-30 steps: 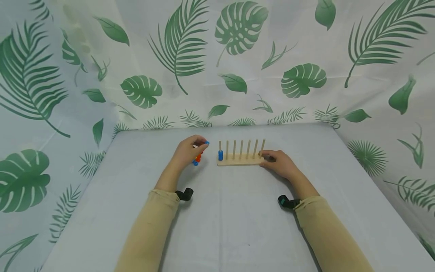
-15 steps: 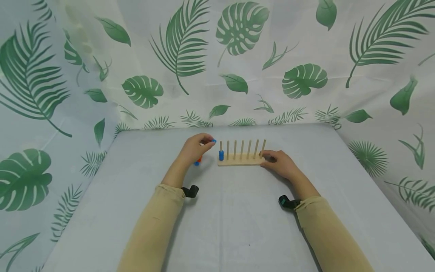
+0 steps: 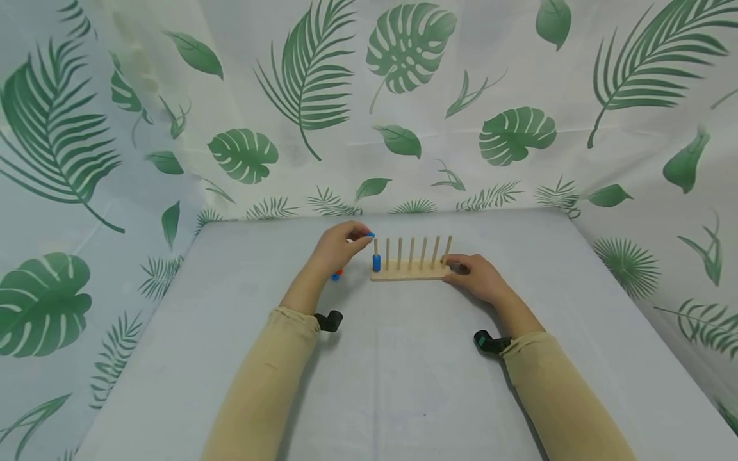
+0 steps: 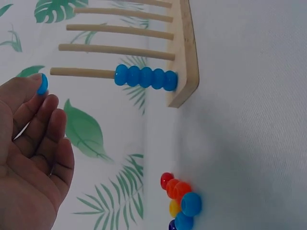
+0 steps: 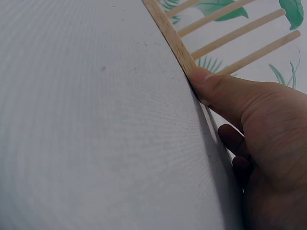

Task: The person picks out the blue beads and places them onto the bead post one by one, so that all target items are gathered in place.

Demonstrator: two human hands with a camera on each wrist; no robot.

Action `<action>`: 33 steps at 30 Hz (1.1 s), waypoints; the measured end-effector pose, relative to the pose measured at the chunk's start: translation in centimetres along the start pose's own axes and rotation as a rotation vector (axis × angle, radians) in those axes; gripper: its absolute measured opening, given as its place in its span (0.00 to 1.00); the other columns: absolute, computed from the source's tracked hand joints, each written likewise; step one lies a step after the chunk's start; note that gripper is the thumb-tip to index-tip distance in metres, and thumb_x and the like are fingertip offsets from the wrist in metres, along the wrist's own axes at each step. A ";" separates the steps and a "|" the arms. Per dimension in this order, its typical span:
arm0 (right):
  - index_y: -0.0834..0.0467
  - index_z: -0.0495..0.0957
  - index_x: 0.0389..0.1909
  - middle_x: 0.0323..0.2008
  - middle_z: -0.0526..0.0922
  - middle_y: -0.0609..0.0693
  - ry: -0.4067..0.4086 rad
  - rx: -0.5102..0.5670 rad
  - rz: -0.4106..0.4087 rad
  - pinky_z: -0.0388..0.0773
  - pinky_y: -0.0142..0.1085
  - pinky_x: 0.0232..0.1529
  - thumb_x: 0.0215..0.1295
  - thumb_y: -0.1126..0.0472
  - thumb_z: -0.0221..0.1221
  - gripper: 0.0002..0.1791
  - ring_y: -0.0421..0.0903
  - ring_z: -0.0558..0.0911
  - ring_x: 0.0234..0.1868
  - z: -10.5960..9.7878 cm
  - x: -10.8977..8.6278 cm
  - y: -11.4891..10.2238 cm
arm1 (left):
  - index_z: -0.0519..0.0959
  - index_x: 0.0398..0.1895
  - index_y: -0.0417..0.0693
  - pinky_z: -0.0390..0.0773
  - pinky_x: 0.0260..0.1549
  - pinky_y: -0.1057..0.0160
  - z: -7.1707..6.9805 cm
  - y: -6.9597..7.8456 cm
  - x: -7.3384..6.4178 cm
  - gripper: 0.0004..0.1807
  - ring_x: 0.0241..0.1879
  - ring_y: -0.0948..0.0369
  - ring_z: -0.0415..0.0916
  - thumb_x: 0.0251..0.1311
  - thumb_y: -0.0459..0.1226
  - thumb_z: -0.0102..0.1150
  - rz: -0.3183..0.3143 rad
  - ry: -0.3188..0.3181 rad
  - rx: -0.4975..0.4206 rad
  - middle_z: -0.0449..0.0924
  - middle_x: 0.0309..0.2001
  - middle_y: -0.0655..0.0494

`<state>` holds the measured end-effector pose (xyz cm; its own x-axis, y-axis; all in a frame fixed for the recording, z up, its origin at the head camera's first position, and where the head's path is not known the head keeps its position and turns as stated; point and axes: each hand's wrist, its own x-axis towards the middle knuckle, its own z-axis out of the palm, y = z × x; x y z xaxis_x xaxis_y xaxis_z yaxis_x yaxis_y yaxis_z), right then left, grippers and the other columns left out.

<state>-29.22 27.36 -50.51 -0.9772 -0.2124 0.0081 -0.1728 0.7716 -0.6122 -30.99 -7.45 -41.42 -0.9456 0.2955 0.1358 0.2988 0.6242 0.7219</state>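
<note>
My left hand (image 3: 340,246) pinches a blue bead (image 4: 43,84) between thumb and forefinger, right by the top of the leftmost peg (image 4: 81,73). Several blue beads (image 4: 145,76) are stacked at the bottom of that peg. The wooden peg rack (image 3: 406,275) stands upright on the table, its other pegs bare. At the rack's right end, my right hand (image 3: 475,278) grips the base, the thumb on its front edge in the right wrist view.
Loose red, orange, yellow and blue beads (image 4: 191,204) lie left of the rack, partly behind the left hand in the head view. A white cloth (image 3: 398,371) covers the table, and a leaf-print curtain (image 3: 334,173) hangs behind it.
The left hand has moved right and slightly up, bringing the pinched blue bead to the leftmost peg's tip. The right hand and the rack stay in place.
</note>
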 end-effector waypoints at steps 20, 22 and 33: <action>0.51 0.74 0.65 0.64 0.74 0.62 -0.005 -0.004 -0.001 0.63 0.60 0.67 0.63 0.45 0.65 0.31 0.63 0.70 0.65 -0.3 0.1 -0.2 | 0.81 0.49 0.51 0.77 0.53 0.55 1.2 0.2 0.0 0.13 0.49 0.59 0.78 0.68 0.47 0.59 0.047 -0.048 0.076 0.83 0.45 0.57; 0.51 0.74 0.65 0.63 0.75 0.62 -0.006 -0.003 0.001 0.63 0.60 0.67 0.63 0.46 0.65 0.31 0.62 0.71 0.65 -0.4 0.1 -0.2 | 0.81 0.50 0.51 0.77 0.53 0.56 1.4 0.0 -0.1 0.14 0.49 0.58 0.78 0.68 0.47 0.59 0.042 -0.047 0.068 0.83 0.45 0.57; 0.52 0.75 0.65 0.63 0.75 0.62 -0.006 0.005 -0.001 0.64 0.60 0.66 0.63 0.46 0.66 0.30 0.62 0.71 0.64 -0.2 0.1 -0.1 | 0.81 0.49 0.50 0.77 0.53 0.55 2.8 -1.6 0.0 0.14 0.49 0.58 0.78 0.66 0.46 0.61 -0.009 -0.055 0.025 0.83 0.45 0.56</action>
<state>-29.31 27.35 -50.27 -0.9763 -0.2165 0.0043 -0.1730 0.7682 -0.6164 -31.12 -6.45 -44.45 -0.9401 0.3284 0.0918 0.2942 0.6449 0.7053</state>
